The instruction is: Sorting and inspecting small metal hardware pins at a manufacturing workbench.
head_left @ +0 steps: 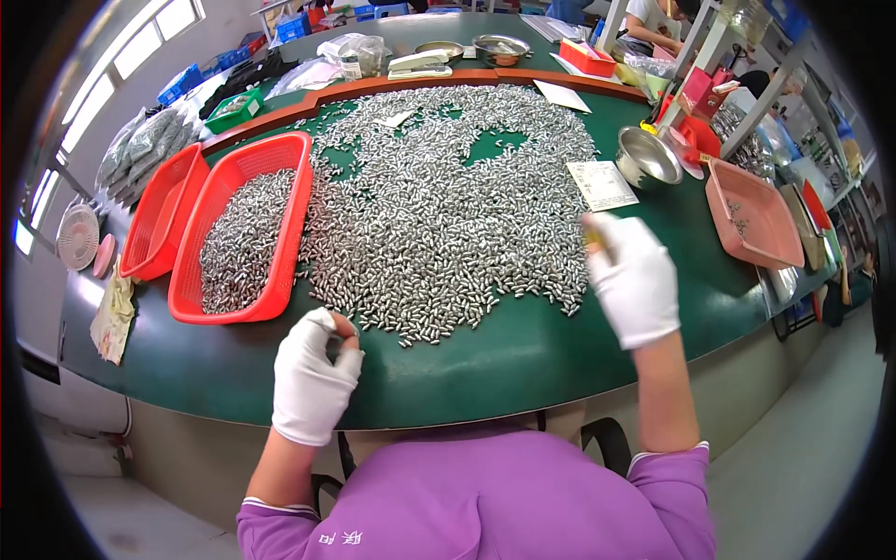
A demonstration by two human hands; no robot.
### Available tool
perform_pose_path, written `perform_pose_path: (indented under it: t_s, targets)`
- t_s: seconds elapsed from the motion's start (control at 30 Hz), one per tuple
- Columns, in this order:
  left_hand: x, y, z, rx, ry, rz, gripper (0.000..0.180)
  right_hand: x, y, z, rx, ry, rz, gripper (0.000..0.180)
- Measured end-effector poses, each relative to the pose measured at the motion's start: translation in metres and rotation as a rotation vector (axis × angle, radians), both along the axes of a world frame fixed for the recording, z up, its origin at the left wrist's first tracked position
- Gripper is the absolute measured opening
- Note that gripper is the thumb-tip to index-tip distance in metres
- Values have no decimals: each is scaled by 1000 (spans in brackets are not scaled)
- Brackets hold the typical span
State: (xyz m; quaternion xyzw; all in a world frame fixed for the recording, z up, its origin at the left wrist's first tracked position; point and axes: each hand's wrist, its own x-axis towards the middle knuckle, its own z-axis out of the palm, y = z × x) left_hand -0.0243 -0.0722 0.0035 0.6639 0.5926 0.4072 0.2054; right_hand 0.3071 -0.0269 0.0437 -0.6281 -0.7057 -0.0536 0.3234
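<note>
At a green table (467, 383), white-gloved, before small silver pieces (439, 215) spread across the centre of the frame.
Has bare thumb and forefinger tips of the left hand (313, 378) together just beside the pieces, lower left of centre; cannot tell if clamped on one. Holds the right hand (637, 285), blurred, right of centre, with something yellowish (597, 241) at the fingers; cannot tell if apart or clamped. Has more pieces in a red basket (301, 173) at left, a white sheet (602, 185) and metal bowl (653, 154) at upper right.
</note>
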Motion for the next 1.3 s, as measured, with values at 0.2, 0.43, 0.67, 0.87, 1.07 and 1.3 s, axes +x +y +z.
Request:
perform_pose_path:
  t_s: [0.2,0.43,0.67,0.87,1.07,1.3]
  targets:
    - [17,43,28,-7,-111,-172,15,111,19,-30,-343,-259,-510,25]
    - [37,77,36,-226,-398,-324,7,30,38,-24,61,-98,138,17]
    - [37,86,16,-426,-803,-410,27,-65,64,-28,-253,-284,441,20]
    - [29,86,10,-364,-765,-492,36,-80,87,-34,-281,-205,465,12]
    - [30,84,12,-412,-778,-457,35,-75,89,-34,-157,-143,560,11]
    - [28,86,9,-507,-867,-465,32,-81,80,-15,-427,447,584,11]
